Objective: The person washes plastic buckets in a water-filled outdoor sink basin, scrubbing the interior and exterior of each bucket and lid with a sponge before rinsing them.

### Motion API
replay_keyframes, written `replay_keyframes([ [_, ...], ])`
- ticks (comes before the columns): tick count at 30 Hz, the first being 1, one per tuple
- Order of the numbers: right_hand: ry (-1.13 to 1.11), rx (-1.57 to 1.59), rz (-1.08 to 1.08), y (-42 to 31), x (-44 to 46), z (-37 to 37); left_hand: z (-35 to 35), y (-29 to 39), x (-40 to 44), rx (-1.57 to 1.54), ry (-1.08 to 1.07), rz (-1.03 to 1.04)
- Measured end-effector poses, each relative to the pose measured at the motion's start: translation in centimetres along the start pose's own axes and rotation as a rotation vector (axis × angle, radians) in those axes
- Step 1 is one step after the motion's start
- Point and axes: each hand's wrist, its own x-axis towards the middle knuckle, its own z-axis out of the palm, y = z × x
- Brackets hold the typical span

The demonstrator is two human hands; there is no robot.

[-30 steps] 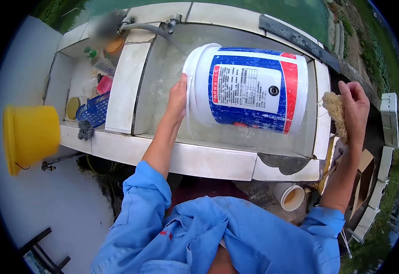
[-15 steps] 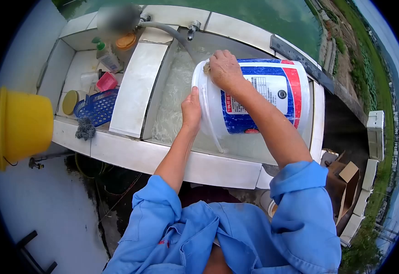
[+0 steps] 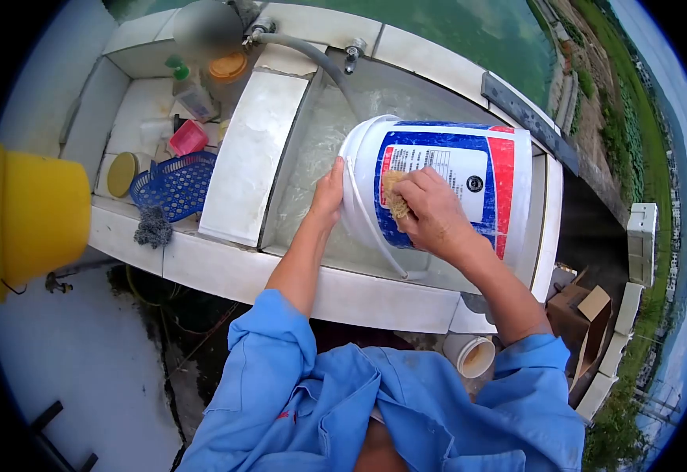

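A white plastic bucket (image 3: 509, 189) with a blue and red printed label lies on its side over the water-filled sink (image 3: 280, 212), its mouth facing left. At the bucket's rim, my left hand (image 3: 329, 189) grips the edge, thumb on the outside and fingers hidden behind or inside. My right hand (image 3: 434, 206) is closed around a tan scrubbing pad (image 3: 395, 195), pressing it against the label. The bucket's white handle (image 3: 371, 228) hangs down along the near side of the rim.
A grey hose (image 3: 312, 53) runs from a tap into the sink. On the left stand a blue plastic basket (image 3: 172, 189), a pink container (image 3: 188, 138), a pump bottle (image 3: 194, 96) and a grey scourer (image 3: 153, 228). A yellow bucket (image 3: 40, 216) hangs far left; a cardboard box (image 3: 583, 322) sits right.
My right hand has moved with the scrubbing pad from the top of the bucket's rim down onto the label. My left hand stays at the rim.
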Motion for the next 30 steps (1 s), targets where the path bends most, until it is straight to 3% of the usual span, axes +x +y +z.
replay_keyframes([
  [3,0.203,0.066,0.162,-0.7,-2.9,-4.7,-0.9,-0.7,2.0,-0.073,-0.007,-0.084],
  [5,0.247,0.015,0.162,-1.6,-4.2,-6.4,-1.7,-2.0,3.7,-0.185,-0.035,-0.195],
  [9,0.41,-0.038,0.129,-2.1,-5.6,-7.8,-2.0,-3.2,5.4,-0.125,-0.036,-0.235],
  [16,0.442,0.082,0.098,-0.8,-3.1,-4.2,-1.7,-7.0,6.5,-0.195,0.072,-0.306],
  [22,0.33,0.188,0.124,-1.8,-2.1,-3.5,-2.8,-10.4,7.1,-0.161,0.112,-0.345],
  [25,0.333,0.231,0.132,-1.8,-2.4,-3.3,-3.4,-10.8,7.1,-0.02,0.029,-0.273],
  [27,0.321,0.199,0.145,-1.8,-2.8,-3.3,-3.4,-10.1,7.0,0.28,-0.198,-0.008],
  [29,0.408,0.174,0.191,-0.6,-4.0,-4.2,-1.7,-7.9,6.5,0.102,-0.145,-0.164],
  [30,0.485,0.154,0.235,0.2,-4.9,-4.7,0.1,-5.4,5.5,-0.155,0.065,-0.417],
])
